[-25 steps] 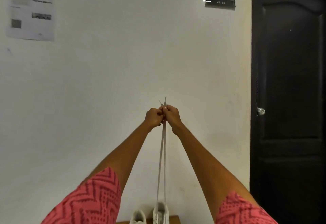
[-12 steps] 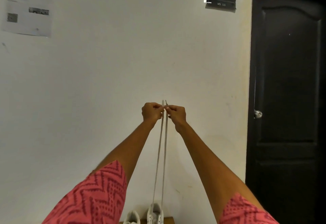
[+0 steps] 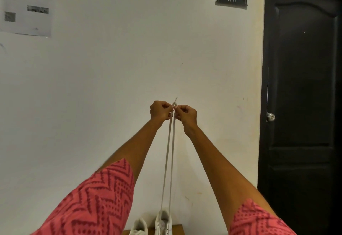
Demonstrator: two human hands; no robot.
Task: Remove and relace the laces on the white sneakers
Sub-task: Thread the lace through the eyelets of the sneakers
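Now we pinch both lace ends (image 3: 174, 103) high, left hand (image 3: 160, 110) and right hand (image 3: 186, 113) touching, over the right-hand white sneaker (image 3: 163, 222) on the wooden surface (image 3: 177, 230). We should level the tips evenly, keeping both strands taut.

Both arms reach straight out and upward from the body, bare from the short patterned pink sleeves (image 3: 96, 203) to the wrists, and draw together toward the hands. The left hand (image 3: 160, 111) and the right hand (image 3: 186, 114) are raised side by side, almost touching, knuckles toward the camera. Each has its fingers (image 3: 167, 107) curled and pinches one strand of the lace (image 3: 171, 142) near the tip. Both wrists are slightly bent.
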